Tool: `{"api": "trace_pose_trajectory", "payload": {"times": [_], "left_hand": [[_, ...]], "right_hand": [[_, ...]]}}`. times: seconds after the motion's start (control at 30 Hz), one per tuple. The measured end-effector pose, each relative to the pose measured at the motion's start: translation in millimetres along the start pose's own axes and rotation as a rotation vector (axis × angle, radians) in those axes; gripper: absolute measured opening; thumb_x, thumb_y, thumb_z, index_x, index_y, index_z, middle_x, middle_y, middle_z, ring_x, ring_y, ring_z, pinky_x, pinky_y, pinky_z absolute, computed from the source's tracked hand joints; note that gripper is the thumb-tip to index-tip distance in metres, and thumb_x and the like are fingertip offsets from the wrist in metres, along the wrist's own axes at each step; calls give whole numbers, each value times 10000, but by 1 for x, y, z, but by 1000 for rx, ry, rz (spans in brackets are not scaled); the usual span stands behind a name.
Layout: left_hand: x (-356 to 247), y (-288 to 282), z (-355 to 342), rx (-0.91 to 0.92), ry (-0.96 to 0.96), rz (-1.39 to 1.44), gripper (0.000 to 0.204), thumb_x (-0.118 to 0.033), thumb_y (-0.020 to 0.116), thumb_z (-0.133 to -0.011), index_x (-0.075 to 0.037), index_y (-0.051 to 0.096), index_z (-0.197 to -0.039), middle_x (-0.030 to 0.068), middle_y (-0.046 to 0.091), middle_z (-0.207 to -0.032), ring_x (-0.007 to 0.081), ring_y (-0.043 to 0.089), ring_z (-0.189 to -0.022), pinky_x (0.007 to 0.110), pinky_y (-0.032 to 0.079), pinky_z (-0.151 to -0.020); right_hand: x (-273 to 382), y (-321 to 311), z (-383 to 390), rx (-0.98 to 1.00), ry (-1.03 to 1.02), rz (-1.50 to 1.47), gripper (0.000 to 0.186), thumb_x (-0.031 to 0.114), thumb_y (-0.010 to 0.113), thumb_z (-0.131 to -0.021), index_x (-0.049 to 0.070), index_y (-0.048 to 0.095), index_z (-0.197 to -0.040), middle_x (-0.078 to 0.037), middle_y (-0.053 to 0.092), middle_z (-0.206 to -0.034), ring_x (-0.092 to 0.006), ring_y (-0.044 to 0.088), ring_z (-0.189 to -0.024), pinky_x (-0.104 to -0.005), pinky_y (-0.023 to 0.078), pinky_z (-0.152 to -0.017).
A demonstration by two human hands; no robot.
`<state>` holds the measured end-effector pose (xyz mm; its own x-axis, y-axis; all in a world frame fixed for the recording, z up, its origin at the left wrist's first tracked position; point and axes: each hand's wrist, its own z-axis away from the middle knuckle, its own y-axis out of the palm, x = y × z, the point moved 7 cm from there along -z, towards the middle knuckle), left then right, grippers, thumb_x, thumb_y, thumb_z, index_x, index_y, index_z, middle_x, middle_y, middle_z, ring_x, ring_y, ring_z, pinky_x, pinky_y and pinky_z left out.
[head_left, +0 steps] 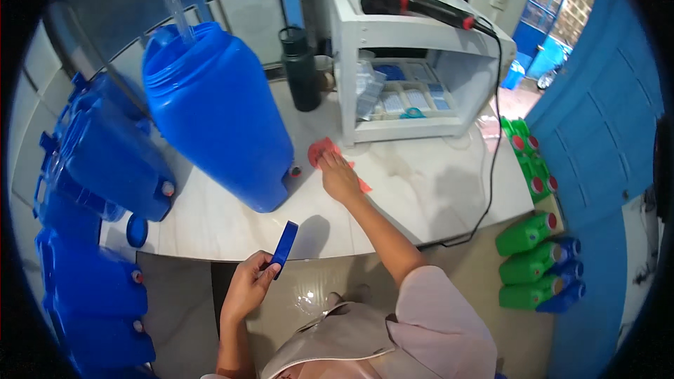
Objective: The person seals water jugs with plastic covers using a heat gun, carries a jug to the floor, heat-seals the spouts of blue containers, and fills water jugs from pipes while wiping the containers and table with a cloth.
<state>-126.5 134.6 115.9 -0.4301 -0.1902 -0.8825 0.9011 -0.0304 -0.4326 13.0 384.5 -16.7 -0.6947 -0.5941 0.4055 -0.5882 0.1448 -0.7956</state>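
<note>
Between finger and thumb, my left hand (249, 284) pinches a blue screw cap (286, 244), seen edge-on, near the table's front edge. My right hand (340, 179) reaches onto the tabletop, its fingers closed on a crumpled red cloth (323, 149). To the left of that cloth stands a large blue water jug (217, 112) with its wide mouth uncovered. A stream of water (172, 0) pours into the mouth from above. Low on the jug, a small spout (295, 170) faces the cloth.
More blue jugs (116, 154) crowd the left side, beside another blue cap (137, 230). Behind stand a dark green bottle (300, 74) and a white shelf box (400, 130) with a red-black heat gun (414, 3) on top. Its cord (496, 133) trails over the table (421, 189). Green containers (526, 235) line the right.
</note>
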Motion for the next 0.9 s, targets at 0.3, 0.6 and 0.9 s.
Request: {"api": "trace_pose_trajectory", "payload": {"times": [0.3, 0.6, 0.9], "left_hand": [[-35, 63, -38, 197, 171, -66, 146, -121, 553, -867, 23, 543, -847, 79, 525, -713, 124, 472, -636, 265, 404, -550], [-49, 118, -59, 164, 68, -73, 141, -116, 550, -863, 22, 539, -833, 53, 533, -676, 118, 481, -642, 261, 402, -594], [-102, 181, -87, 59, 165, -54, 144, -108, 534, -871, 32, 542, -839, 67, 543, -664, 119, 497, -638, 267, 406, -580]], "right_hand": [[-228, -202, 138, -343, 325, 337, 402, -37, 444, -723, -42, 511, -1119, -218, 485, -1205, -357, 443, -1137, -444, 328, -980], [-113, -249, 162, 75, 431, -354, 229, 53, 500, -770, -52, 607, -942, -208, 607, -1025, -317, 565, -988, -379, 439, -884], [-299, -254, 164, -201, 600, -161, 422, 150, 442, -857, -29, 386, -1236, -219, 517, -1169, -290, 542, -1045, -374, 419, -897]]}}
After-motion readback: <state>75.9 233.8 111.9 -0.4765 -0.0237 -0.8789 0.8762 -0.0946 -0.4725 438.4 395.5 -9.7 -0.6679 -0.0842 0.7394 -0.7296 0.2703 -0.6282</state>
